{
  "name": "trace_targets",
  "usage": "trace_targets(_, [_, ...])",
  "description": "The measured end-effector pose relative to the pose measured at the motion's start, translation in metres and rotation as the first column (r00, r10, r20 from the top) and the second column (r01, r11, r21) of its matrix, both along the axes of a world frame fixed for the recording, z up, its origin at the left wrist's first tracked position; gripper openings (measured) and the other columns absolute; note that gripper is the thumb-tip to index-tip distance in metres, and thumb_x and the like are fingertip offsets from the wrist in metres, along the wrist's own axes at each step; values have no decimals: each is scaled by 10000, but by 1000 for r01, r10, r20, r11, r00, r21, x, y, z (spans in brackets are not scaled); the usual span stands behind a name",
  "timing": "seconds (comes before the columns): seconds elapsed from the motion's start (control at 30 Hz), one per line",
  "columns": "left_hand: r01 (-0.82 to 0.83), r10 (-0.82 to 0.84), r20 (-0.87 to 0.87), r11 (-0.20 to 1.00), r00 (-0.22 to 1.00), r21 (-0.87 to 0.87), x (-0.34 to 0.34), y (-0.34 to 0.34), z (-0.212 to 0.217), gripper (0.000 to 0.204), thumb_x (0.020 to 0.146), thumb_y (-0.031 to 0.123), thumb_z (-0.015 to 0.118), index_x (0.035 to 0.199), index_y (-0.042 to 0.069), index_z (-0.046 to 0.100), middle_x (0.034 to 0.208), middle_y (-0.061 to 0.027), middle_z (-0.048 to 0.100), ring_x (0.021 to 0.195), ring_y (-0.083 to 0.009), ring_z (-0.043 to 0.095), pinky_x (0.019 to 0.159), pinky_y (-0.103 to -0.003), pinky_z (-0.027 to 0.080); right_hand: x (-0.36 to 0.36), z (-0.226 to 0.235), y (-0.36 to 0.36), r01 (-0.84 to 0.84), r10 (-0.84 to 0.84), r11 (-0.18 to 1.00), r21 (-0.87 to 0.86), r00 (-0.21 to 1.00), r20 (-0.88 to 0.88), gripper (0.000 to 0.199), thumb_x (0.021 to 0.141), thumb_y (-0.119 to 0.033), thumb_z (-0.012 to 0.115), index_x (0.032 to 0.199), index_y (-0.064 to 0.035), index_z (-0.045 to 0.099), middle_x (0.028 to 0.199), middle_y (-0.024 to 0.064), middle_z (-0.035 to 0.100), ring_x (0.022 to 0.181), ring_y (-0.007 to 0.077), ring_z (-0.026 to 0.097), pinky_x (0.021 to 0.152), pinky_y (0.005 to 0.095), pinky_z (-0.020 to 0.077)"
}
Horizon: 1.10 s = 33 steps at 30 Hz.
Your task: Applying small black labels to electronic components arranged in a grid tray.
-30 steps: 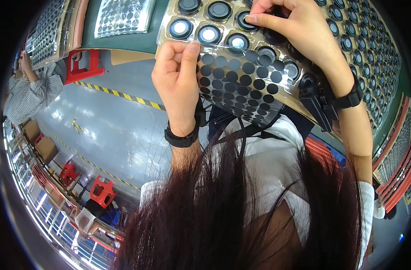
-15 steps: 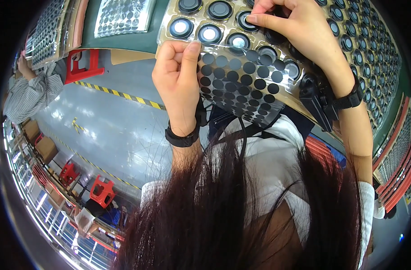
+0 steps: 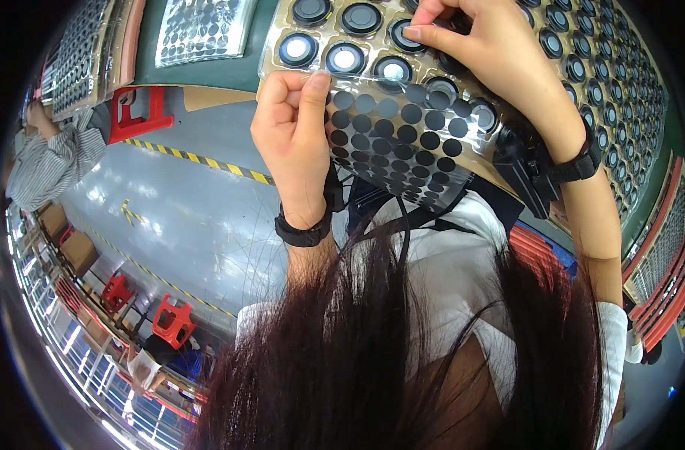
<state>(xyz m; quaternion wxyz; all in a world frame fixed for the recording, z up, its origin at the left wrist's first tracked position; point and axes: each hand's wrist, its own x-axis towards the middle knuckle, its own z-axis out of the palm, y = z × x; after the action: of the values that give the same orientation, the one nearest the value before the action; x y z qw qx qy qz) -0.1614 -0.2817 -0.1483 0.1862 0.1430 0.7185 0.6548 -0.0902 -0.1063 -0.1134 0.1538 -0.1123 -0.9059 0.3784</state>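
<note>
Left hand [image 3: 297, 139] is closed, pinching the near edge of a clear sheet of dark round stickers [image 3: 402, 142] between thumb and forefinger. Right hand [image 3: 492, 52] has fingertips curled down on the tray of round black parts [image 3: 342, 56] the sheet droops over — can't tell if it's gripping anything. That sheet looks thin, floppy and near weightless, probably slippery too — edges are the spot to hold. Underneath is a green bench [image 3: 207, 75], with grey factory floor [image 3: 170, 210] and red stools [image 3: 170, 319] beyond.

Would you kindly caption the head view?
Left hand holds a dotted film sheet; right hand presses the ring tray.
</note>
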Motion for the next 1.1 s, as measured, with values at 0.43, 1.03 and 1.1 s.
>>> trace_targets(0.43, [16, -16, 8, 1000, 1000, 10, -1, -1, 8, 128, 830, 103, 553, 735, 38, 495, 568, 28, 500, 466, -9, 410, 419, -151, 311, -6, 5, 0, 75, -75, 996, 48, 997, 11, 306, 711, -40, 606, 985, -37, 470, 887, 87, 482, 724, 183, 468, 661, 275, 403])
trace_targets(1.03, [193, -199, 72, 978, 977, 84, 35, -5, 41, 145, 838, 80, 534, 725, -9, 523, 592, 17, 524, 520, -20, 447, 463, -157, 348, 28, 44, -38, -129, 166, 914, -385, 984, 65, 150, 696, -19, 651, 816, 6, 565, 794, 39, 574, 739, 101, 553, 676, 216, 454])
trace_targets(1.1, [212, -217, 51, 972, 975, 97, 38, -6, 40, 152, 840, 79, 531, 720, -14, 526, 596, 21, 520, 530, -17, 441, 471, -157, 348, 30, 35, -43, -124, 151, 912, -390, 988, 39, 158, 688, -21, 661, 813, 11, 570, 760, 39, 576, 693, 97, 559, 640, 209, 460])
